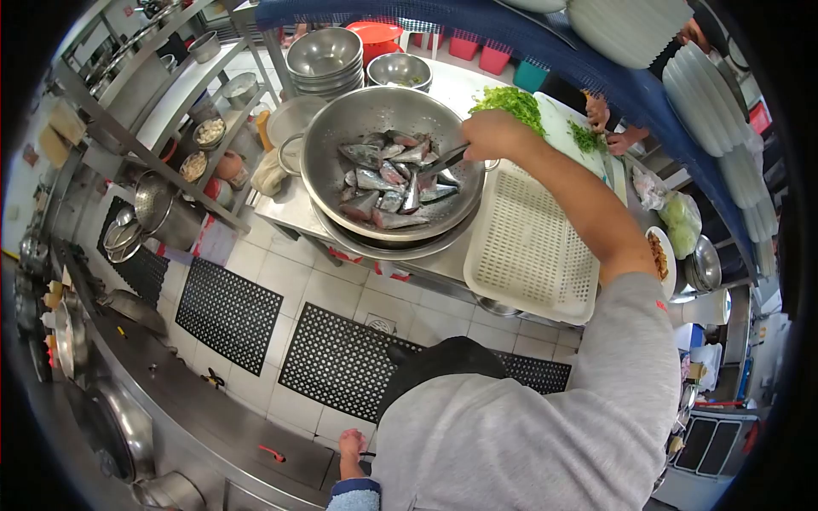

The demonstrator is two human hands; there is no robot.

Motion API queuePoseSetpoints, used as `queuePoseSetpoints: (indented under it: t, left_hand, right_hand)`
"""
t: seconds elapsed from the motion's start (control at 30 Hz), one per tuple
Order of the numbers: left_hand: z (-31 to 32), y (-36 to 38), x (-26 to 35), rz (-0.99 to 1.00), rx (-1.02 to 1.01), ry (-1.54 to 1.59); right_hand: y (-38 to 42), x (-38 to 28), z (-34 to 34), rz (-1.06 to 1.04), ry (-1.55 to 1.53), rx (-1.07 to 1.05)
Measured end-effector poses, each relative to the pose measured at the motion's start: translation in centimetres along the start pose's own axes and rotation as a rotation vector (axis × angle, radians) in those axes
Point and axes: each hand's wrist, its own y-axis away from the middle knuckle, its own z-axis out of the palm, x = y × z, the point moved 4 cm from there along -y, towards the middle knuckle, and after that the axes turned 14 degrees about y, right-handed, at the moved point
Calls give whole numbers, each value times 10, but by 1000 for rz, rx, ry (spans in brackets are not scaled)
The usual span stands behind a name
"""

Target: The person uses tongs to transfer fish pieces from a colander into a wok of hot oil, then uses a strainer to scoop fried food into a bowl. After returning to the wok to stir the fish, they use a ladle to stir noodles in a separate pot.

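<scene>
My right hand (497, 136) is closed around a slim metal utensil (445, 159), whose far end reaches down among cut fish pieces (379, 180). The pieces have silvery skin and reddish flesh. They lie in a large two-handled steel bowl (322, 153), which rests on another wide metal bowl (341, 237) at the table's front edge. Under my right forearm lies a cream perforated plastic tray (532, 234). My grey sleeve fills the lower right, and my left hand does not show.
Chopped green vegetables (511, 106) and a white cutting board (558, 128) are behind the tray, with another person's hands (601, 115) there. Stacked steel bowls (324, 61) stand back left. A blue-sleeved hand (351, 444) shows low left. Black rubber mats (328, 349) cover part of the floor.
</scene>
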Motion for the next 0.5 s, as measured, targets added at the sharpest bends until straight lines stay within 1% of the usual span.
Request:
queuePoseSetpoints:
  t: [0.03, 0.07, 0.13, 0.17, 0.2, 0.3, 0.43, 0.5]
  left_hand:
    - [-1, -1, 2, 21, 18, 65]
    - [0, -2, 6, 44, 18, 56]
    - [-1, -7, 11, 89, 17, 40]
    - [-1, -8, 11, 85, 19, 33]
    - [0, -10, 11, 81, 20, 25]
    - [6, -15, 11, 56, 9, -6]
    - [10, -22, 8, 67, 8, 15]
    - [11, -25, 8, 87, 5, 12]
  right_hand:
    - [4, 6, -5, 11, 3, -7]
    - [10, 12, -13, 22, 7, -16]
    - [24, 22, -30, 23, -80, 78]
    - [30, 26, -40, 25, -123, 125]
    - [34, 26, -51, 12, -132, 111]
    - [35, 22, -62, 2, -323, 189]
    - [13, 29, -45, 79, -69, 120]
    - [9, 28, -32, 64, -6, 85]
